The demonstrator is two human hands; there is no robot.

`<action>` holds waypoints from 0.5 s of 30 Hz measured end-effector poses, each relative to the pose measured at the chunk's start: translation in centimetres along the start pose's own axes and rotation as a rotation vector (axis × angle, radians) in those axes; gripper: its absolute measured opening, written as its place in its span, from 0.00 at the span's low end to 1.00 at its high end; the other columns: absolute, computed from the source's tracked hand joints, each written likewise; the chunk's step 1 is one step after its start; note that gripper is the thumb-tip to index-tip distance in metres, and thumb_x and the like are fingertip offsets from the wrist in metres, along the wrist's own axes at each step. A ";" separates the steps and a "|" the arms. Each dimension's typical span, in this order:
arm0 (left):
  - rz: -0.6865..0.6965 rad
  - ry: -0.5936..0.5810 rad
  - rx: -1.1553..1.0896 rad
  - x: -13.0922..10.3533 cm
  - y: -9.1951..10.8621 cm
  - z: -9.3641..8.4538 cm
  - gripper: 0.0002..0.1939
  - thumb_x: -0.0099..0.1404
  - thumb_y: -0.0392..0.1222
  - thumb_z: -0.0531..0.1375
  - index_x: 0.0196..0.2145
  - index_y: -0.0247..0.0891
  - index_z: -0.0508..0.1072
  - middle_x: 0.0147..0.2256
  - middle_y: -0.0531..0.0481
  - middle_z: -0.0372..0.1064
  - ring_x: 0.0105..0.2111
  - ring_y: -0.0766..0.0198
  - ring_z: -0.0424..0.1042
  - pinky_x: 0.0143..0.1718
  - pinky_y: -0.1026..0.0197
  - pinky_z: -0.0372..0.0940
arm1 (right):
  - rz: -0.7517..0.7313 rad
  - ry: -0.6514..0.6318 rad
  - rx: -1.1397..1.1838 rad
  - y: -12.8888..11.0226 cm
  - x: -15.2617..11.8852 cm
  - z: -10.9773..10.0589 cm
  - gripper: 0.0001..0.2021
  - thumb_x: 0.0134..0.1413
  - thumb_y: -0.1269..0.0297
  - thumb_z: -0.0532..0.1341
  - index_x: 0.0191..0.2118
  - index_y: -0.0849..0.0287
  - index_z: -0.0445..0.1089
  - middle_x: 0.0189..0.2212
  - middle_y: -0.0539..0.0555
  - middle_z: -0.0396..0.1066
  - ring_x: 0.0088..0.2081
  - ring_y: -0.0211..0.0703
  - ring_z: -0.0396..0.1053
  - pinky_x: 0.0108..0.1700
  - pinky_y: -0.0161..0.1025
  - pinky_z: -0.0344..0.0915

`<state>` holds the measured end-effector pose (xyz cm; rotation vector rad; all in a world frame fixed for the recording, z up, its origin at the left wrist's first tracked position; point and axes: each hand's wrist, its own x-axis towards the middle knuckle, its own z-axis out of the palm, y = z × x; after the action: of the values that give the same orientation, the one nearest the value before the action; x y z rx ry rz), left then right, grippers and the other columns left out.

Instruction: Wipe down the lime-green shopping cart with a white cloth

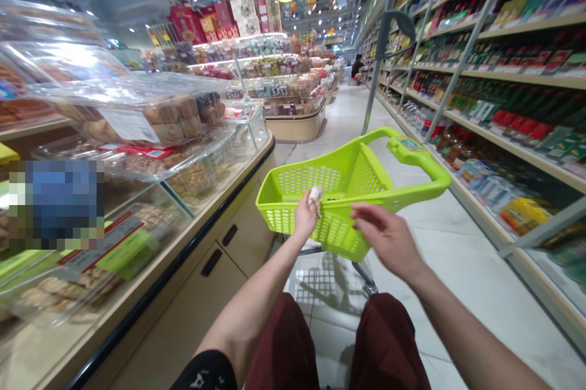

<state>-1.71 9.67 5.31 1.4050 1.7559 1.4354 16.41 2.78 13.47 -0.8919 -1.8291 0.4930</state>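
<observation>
A bright green shopping cart basket (293, 179) with perforated walls stands in front of me, its handle loop (439, 177) pointing to the right. My left hand (306, 217) is closed at the near rim of the basket, around a crumpled white tissue (315, 195). Just right of it, my right hand (389, 240) hovers by the basket's near wall. Its fingers are bent and somewhat apart, with nothing visible in them, and they are slightly blurred. Whether the fingertips touch the basket cannot be seen clearly.
Along the left runs a counter (183, 317) with clear packs of baked goods (169, 118). Tall shelves of packaged goods (517, 115) line the right side. Display islands (293, 127) stand ahead beside the tiled aisle (345, 103). A person (357, 66) is far down it.
</observation>
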 end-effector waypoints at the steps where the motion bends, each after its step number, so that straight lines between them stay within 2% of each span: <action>1: -0.052 -0.030 -0.129 -0.5 1.0 0.9 0.22 0.58 0.34 0.51 0.52 0.35 0.62 0.48 0.44 0.66 0.47 0.59 0.66 0.49 0.56 0.59 | -0.041 -0.026 -0.063 0.4 0.0 0.7 0.15 0.53 0.62 0.56 0.47 0.59 0.65 0.46 0.58 0.65 0.49 0.49 0.63 0.50 0.50 0.61; 2: -0.102 -0.087 -0.262 -1.1 2.0 1.7 0.22 0.57 0.35 0.52 0.51 0.35 0.63 0.47 0.45 0.68 0.46 0.60 0.67 0.48 0.57 0.60 | -0.079 -0.057 -0.134 0.9 -0.1 1.5 0.17 0.52 0.63 0.56 0.48 0.60 0.65 0.49 0.60 0.63 0.52 0.52 0.59 0.53 0.52 0.58; 5: -0.277 -0.366 -0.650 -3.0 4.6 3.1 0.18 0.56 0.36 0.54 0.46 0.34 0.67 0.41 0.47 0.71 0.42 0.61 0.69 0.46 0.59 0.62 | -0.102 -0.129 -0.284 2.9 -0.5 3.8 0.27 0.49 0.64 0.56 0.55 0.67 0.56 0.57 0.66 0.52 0.59 0.55 0.47 0.57 0.55 0.50; 8: -0.423 -0.632 -0.939 -4.1 6.1 2.8 0.17 0.57 0.42 0.53 0.42 0.32 0.69 0.39 0.45 0.72 0.41 0.59 0.69 0.46 0.58 0.62 | -0.087 -0.111 -0.344 4.8 -1.0 4.7 0.31 0.48 0.63 0.57 0.58 0.68 0.51 0.59 0.67 0.45 0.61 0.55 0.42 0.57 0.56 0.50; 10: -0.450 -0.749 -1.027 -4.2 6.8 2.2 0.19 0.57 0.46 0.53 0.42 0.31 0.70 0.40 0.43 0.71 0.42 0.57 0.69 0.46 0.56 0.62 | -0.126 -0.043 -0.390 5.7 -1.1 4.5 0.28 0.49 0.65 0.56 0.57 0.66 0.52 0.60 0.65 0.42 0.62 0.55 0.38 0.58 0.58 0.48; 12: -0.413 -0.794 -0.981 -3.7 6.9 1.8 0.21 0.58 0.48 0.52 0.45 0.33 0.68 0.43 0.43 0.70 0.45 0.56 0.68 0.47 0.54 0.61 | -0.200 0.009 -0.414 6.4 -0.7 3.6 0.24 0.51 0.70 0.51 0.56 0.62 0.54 0.60 0.62 0.44 0.62 0.52 0.39 0.58 0.57 0.49; 13: -0.368 -0.768 -0.893 -3.4 6.7 1.6 0.22 0.58 0.48 0.52 0.47 0.34 0.67 0.46 0.44 0.68 0.47 0.56 0.66 0.48 0.54 0.60 | -0.239 0.024 -0.422 6.8 -0.3 2.8 0.24 0.51 0.73 0.49 0.56 0.61 0.55 0.60 0.60 0.47 0.61 0.50 0.42 0.58 0.56 0.50; 15: -0.208 -0.624 -0.572 -2.3 5.7 0.9 0.24 0.58 0.45 0.53 0.52 0.38 0.62 0.52 0.45 0.62 0.53 0.57 0.60 0.53 0.53 0.55 | -0.294 0.056 -0.463 7.5 0.9 0.6 0.24 0.51 0.76 0.47 0.55 0.59 0.56 0.58 0.58 0.52 0.60 0.45 0.46 0.58 0.51 0.53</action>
<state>2.22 7.56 9.59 1.1422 0.9640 1.0966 18.32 8.34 8.64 -0.9035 -2.0158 -0.1475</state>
